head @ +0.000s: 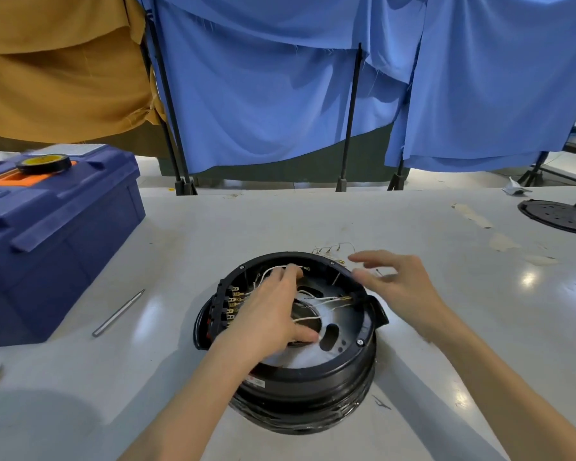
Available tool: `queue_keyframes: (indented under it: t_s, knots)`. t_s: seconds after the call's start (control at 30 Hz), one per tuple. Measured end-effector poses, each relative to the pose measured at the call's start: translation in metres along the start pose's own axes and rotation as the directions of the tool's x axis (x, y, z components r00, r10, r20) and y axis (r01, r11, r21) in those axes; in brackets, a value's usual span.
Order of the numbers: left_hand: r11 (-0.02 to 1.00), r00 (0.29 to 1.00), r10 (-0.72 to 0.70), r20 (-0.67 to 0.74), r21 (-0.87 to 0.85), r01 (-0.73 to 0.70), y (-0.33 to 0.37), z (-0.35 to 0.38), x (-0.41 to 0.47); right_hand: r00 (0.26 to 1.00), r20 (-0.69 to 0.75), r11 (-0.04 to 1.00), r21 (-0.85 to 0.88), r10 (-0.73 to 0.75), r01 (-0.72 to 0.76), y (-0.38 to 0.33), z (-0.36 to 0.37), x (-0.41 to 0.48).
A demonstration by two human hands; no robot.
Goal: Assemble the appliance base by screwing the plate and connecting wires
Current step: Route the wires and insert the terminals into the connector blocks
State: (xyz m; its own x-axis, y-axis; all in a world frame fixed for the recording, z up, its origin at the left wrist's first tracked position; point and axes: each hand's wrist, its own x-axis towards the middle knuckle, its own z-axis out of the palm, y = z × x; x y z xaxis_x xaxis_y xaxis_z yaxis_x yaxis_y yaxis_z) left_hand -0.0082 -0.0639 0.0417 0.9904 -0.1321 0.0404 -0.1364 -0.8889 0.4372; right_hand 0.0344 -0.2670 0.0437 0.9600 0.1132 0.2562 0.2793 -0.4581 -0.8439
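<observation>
Head view: the black appliance base (300, 380) is seen at the middle of the white table (313, 221), its metal plate (348, 324) and white wires (326, 298) exposed. The left hand (266, 314) is laid inside on the plate (whether a wire is pinched cannot be told). The right hand (396, 281) is held above the right rim, fingers spread, nothing gripped.

bare left forearm (193, 404) and left hand (273, 314), bare right forearm (499, 377) and right hand (403, 284)
</observation>
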Motion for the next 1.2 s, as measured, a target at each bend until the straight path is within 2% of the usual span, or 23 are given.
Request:
queue_keyframes:
  t_s: [0.07,0.1,0.17,0.23,0.3,0.37,0.43,0.5,0.63,0.7,0.8,0.87,0.93,1.07,1.2]
  knots:
    - [1.000,0.974,0.008,-0.227,0.015,-0.005,0.012,0.003,-0.005,0.994,0.070,0.986,0.137,0.084,-0.093,0.006,0.010,0.001]
    - [0.999,0.955,-0.020,-0.296,-0.036,0.010,0.020,0.004,-0.010,0.989,0.089,0.967,0.216,0.121,-0.137,0.007,0.017,0.000]
    - [0.988,0.943,-0.138,-0.304,-0.114,0.108,0.033,0.005,-0.018,0.987,0.076,0.944,0.288,0.144,-0.160,0.009,0.026,0.000]
    - [0.977,0.932,-0.161,-0.325,0.084,0.198,0.041,0.007,-0.026,0.987,0.033,0.948,0.275,0.156,-0.159,0.010,0.032,0.002]
    - [0.948,0.902,-0.071,-0.426,0.252,0.194,0.043,0.007,-0.030,0.984,-0.004,0.952,0.253,0.180,-0.173,0.011,0.034,0.003]
    - [0.954,0.882,-0.025,-0.470,0.253,0.162,0.042,0.005,-0.030,0.977,-0.027,0.951,0.237,0.211,-0.199,0.012,0.035,0.004]
    - [0.984,0.923,-0.137,-0.359,0.058,0.168,0.039,0.003,-0.027,0.975,-0.045,0.951,0.233,0.218,-0.202,0.012,0.036,0.005]
    - [0.959,0.954,-0.255,-0.159,-0.167,0.228,0.040,0.005,-0.024,0.975,-0.053,0.951,0.241,0.214,-0.195,0.010,0.038,0.006]
    - [0.877,0.951,-0.299,0.083,-0.369,0.308,0.036,0.011,-0.010,0.981,-0.036,0.946,0.271,0.192,-0.175,0.007,0.043,0.006]
    - [0.714,0.914,-0.339,0.223,-0.572,0.404,0.034,0.008,-0.003,0.978,-0.051,0.944,0.278,0.201,-0.179,0.008,0.046,0.008]
    - [0.375,0.848,-0.400,0.349,-0.782,0.498,0.039,0.005,0.001,0.974,-0.074,0.938,0.294,0.216,-0.186,0.009,0.052,0.010]
    - [0.155,0.820,-0.376,0.431,-0.843,0.514,0.044,0.005,0.003,0.973,-0.079,0.934,0.306,0.218,-0.184,0.008,0.055,0.010]
    - [0.040,0.800,-0.334,0.499,-0.840,0.541,0.044,0.009,0.007,0.970,-0.088,0.931,0.313,0.227,-0.189,0.008,0.057,0.011]
    - [-0.019,0.791,-0.320,0.522,-0.838,0.545,0.040,0.012,0.010,0.967,-0.111,0.937,0.297,0.228,-0.186,0.009,0.058,0.011]
    - [-0.014,0.785,-0.368,0.499,-0.847,0.532,0.039,0.013,0.011,0.968,-0.121,0.941,0.289,0.220,-0.177,0.009,0.058,0.011]
